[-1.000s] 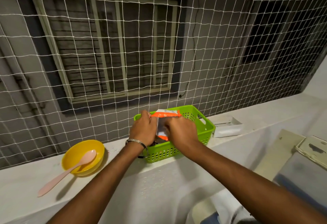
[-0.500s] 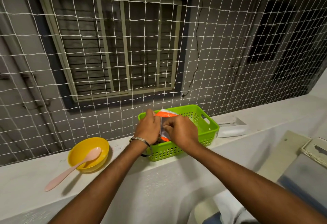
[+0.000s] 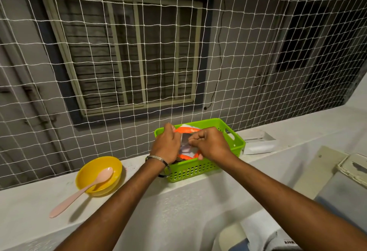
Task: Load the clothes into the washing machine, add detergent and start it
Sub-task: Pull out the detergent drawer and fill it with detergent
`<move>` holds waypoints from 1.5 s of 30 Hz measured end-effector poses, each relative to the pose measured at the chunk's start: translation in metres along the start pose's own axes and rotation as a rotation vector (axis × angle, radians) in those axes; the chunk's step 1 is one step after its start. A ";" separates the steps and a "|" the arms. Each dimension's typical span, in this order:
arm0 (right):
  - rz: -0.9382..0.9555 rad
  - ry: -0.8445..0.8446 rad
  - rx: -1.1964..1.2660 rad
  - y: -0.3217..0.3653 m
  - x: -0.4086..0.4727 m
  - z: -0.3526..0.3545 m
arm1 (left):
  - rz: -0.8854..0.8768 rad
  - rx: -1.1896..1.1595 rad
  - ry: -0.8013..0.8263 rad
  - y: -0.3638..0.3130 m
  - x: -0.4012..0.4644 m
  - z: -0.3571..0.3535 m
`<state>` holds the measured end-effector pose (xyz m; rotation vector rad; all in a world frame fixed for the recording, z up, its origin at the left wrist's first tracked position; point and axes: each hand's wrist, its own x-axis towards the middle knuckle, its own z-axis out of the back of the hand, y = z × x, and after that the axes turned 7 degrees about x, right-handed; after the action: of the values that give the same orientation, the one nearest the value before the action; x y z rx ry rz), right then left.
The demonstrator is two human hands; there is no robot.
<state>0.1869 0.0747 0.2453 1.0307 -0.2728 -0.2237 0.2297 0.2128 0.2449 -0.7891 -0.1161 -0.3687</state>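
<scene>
Head view, nearest first: two bare forearms are stretched forward from the bottom edge, and part of a white appliance (image 3: 349,189) is seen at the lower right, below the ledge. A white ledge (image 3: 29,207) serves as the counter. On its left a pink spoon (image 3: 83,189) is laid with its bowl inside a yellow bowl (image 3: 99,175) and its handle resting out on the ledge toward the viewer. Farther along, a green perforated basket (image 3: 200,169) is set on the ledge, well apart from the yellow bowl.

Both hands are held over the basket. An orange-and-white detergent packet (image 3: 185,145) — standing inside the basket — is gripped between them. The left hand (image 3: 166,145), with a metal bangle (image 3: 156,159) at its wrist, is curled round the packet's left edge; the fingers of the right hand (image 3: 213,144) are bent and pinched on its right side (whether the packet is torn open cannot be told).

Just right of the basket a white rectangular object (image 3: 260,145) is lying on the ledge. Behind everything, white netting (image 3: 238,72) is stretched across the opening, and beyond it a barred window (image 3: 129,56) in a grey wall is seen.
</scene>
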 end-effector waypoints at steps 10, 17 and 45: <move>-0.235 0.008 0.504 -0.002 -0.015 0.053 | 0.000 0.034 -0.012 -0.004 0.000 -0.003; -0.326 -0.035 0.715 -0.018 -0.021 0.094 | -0.021 0.058 -0.095 -0.003 -0.001 -0.011; -0.357 -0.568 0.732 -0.106 -0.019 0.181 | -0.069 0.102 -0.289 -0.008 -0.016 -0.022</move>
<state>0.1037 -0.1185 0.2392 1.7326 -0.7183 -0.7842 0.2113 0.1967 0.2310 -0.7349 -0.4308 -0.3094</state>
